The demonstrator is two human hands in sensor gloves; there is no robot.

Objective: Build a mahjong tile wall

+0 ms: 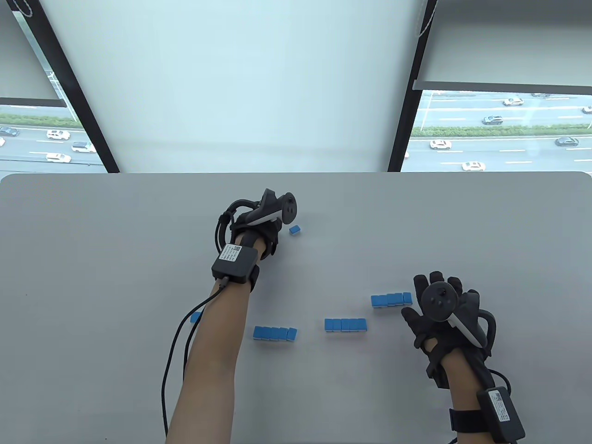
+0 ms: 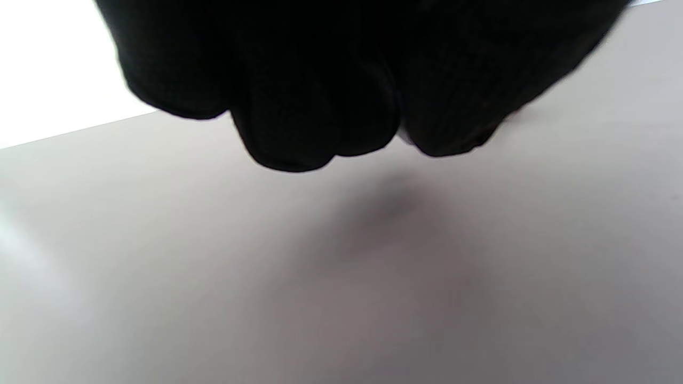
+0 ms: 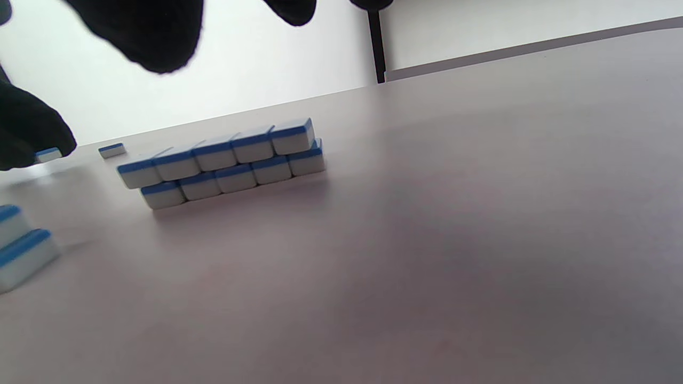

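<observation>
Three short rows of blue-backed mahjong tiles lie on the grey table [image 1: 92, 259]: a left row [image 1: 275, 333], a middle row [image 1: 345, 324] and a right row [image 1: 391, 299]. The right wrist view shows one row as a two-layer stack [image 3: 224, 160]. A single tile [image 1: 295, 229] lies farther back. My left hand [image 1: 259, 222] hovers just left of it with its fingers [image 2: 315, 122] curled together; no tile shows in them. My right hand [image 1: 444, 310] is spread open beside the right row's right end, holding nothing.
Another tile [image 1: 196, 317] shows partly behind my left forearm. The right wrist view shows the end of a near stack [image 3: 21, 250] at its lower left and two small tiles [image 3: 112, 150] far off. A window runs behind the table's far edge [image 1: 296, 174].
</observation>
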